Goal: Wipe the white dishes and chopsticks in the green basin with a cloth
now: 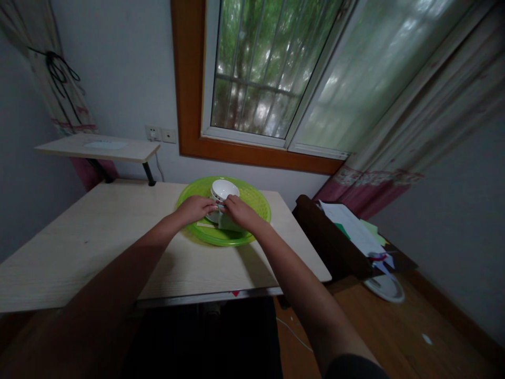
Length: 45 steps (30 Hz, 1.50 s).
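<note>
A green plastic basket with a wide rim sits on the table. In it stands a white bowl, seemingly stacked on another with a dark pattern along its side. Just in front of the bowls my left hand and my right hand meet, fingertips pinched close together. Something small and greyish shows between them, too small to name. Below my right hand is a pale green flat-sided thing, partly covered by the hand. A thin light-coloured stick lies in the basket beneath my left hand.
The light wooden table carries a small raised shelf at its left back. To the right stands a dark brown piece of furniture with papers on it. A window is behind the table.
</note>
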Available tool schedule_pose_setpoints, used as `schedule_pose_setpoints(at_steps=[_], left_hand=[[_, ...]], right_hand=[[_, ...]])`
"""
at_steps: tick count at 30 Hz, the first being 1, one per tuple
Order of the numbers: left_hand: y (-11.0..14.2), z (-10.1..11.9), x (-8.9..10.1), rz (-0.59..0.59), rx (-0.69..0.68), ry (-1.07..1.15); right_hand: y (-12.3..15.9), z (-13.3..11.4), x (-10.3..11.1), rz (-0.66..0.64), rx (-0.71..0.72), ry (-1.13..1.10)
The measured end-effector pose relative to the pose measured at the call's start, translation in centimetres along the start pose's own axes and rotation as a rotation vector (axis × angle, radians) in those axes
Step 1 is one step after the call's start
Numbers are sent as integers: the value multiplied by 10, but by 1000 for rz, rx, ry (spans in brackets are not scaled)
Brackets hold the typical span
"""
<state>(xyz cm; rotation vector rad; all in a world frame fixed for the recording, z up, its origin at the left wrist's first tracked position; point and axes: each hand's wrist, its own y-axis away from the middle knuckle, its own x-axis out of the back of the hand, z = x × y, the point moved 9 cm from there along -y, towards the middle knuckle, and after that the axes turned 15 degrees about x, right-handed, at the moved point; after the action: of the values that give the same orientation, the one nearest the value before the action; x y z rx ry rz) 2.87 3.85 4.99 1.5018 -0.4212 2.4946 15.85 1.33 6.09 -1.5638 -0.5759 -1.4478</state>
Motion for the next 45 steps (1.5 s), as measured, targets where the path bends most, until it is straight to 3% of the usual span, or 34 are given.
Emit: schedule_pose_setpoints(at_steps=[12, 17, 23, 27, 32, 39, 45], left_hand=[[3, -42, 21, 30, 81, -12], [3, -33, 16, 35, 68, 10], [-1, -5, 2, -1, 35, 16], [-2, 3, -1, -30, -8, 43], [0, -14, 3, -25, -13, 5], [0, -49, 12, 7, 23, -15], [-3, -40, 8, -4, 23, 0]], right_hand=[[37, 42, -1, -70, -133, -16], [34, 35, 0, -56, -118, -23], [10, 13, 0, -46, -41, 4], [-1, 5, 1, -6, -5, -5], [6, 11, -6, -41, -38, -39], [33, 41, -16, -78, -159, -102], [28, 34, -17, -66, -81, -70]])
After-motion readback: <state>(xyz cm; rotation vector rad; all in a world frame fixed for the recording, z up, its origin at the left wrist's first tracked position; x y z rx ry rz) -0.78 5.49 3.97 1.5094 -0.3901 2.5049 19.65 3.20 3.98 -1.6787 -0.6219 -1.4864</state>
